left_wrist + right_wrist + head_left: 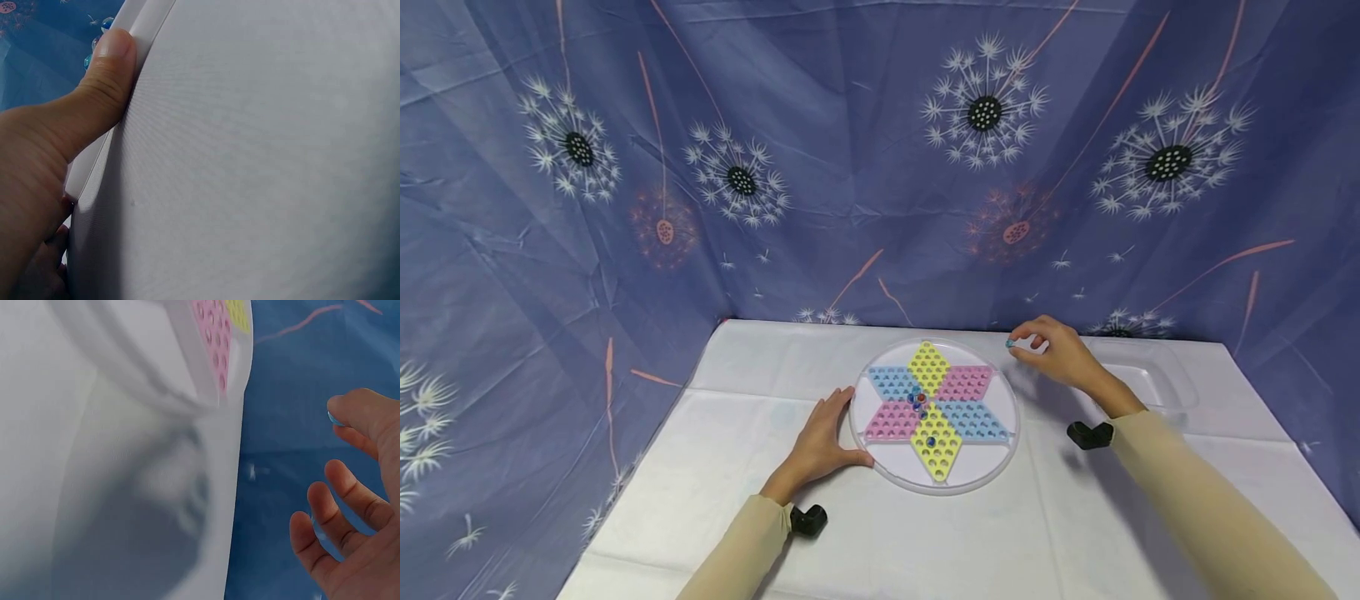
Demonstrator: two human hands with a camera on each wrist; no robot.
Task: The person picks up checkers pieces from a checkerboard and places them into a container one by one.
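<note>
A round white Chinese checkers board [985,467] with a yellow, pink and blue star lies on the table. Several glass marbles [917,400] cluster around its centre, and one dark blue marble [931,442] sits in the near yellow point. My left hand [822,442] rests spread against the board's left rim, its thumb [103,87] touching the edge in the left wrist view. Up beyond the board's right side, my right hand [1060,354] pinches a light blue marble [334,419] between thumb and index finger. The other fingers of that hand are apart and loosely bent.
A clear plastic tray [1180,383] stands at the right on the white tablecloth [760,367], partly behind the right forearm. The blue dandelion-print curtain [850,167] hangs along the table's back edge. Each wrist carries a black camera mount [808,521].
</note>
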